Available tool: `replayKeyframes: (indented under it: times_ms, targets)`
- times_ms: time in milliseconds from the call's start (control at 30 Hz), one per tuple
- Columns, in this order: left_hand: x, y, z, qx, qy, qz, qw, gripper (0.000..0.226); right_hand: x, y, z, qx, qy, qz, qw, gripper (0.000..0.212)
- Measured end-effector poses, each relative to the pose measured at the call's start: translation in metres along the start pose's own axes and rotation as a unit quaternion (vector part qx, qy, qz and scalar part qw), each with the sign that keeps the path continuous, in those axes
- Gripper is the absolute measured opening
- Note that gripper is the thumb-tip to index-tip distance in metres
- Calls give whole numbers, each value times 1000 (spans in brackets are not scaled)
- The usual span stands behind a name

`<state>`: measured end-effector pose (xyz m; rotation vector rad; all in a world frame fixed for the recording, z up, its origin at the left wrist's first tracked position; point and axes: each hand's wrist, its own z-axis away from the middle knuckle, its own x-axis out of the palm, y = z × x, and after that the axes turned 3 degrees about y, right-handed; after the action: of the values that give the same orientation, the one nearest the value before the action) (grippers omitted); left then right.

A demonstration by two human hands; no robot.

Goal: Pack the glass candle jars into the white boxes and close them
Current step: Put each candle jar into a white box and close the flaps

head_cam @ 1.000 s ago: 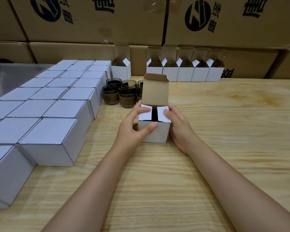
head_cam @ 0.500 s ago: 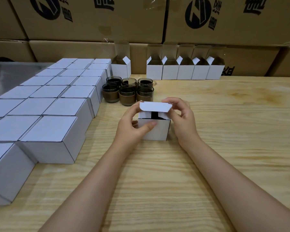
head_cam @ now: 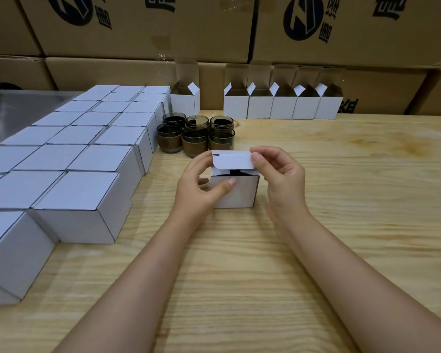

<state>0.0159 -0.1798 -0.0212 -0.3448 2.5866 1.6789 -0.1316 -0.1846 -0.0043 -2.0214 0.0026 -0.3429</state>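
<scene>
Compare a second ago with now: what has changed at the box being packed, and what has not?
The lid flap, upright a second ago, has swung forward and down over the white box, not yet tucked in. The right hand left the box's side and now pinches the lid's right end. The left hand keeps holding the box's left side. The jars, open boxes and closed boxes have not moved.

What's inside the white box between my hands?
Under the half-lowered lid flap of the white box, a dark shape shows between two folded side flaps. The lid, flaps and walls cover the rest, so I cannot confirm a jar.
</scene>
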Motion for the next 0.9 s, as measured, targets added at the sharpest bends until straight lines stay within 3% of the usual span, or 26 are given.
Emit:
replayKeyframes:
  times_ms: [67,133,267,600,900]
  targets:
    - [-2,1,-1,-2,-10,76,997,45,-1,1,-1,0,-9,4,1000,22]
    - [-3,3,-1,-33,0,158,987,24,-4,2,-2,1,-6,15,1000,23]
    - [0,1,-4,-43,26,164,985,10,-6,3,-4,-10,-19,44,999,22]
    - [10,0,-4,-15,16,118,993,10,-12,1,-11,-48,-33,73,996,23]
    - [7,2,-2,-39,15,148,988,20,-13,3,-11,-33,-32,74,996,20]
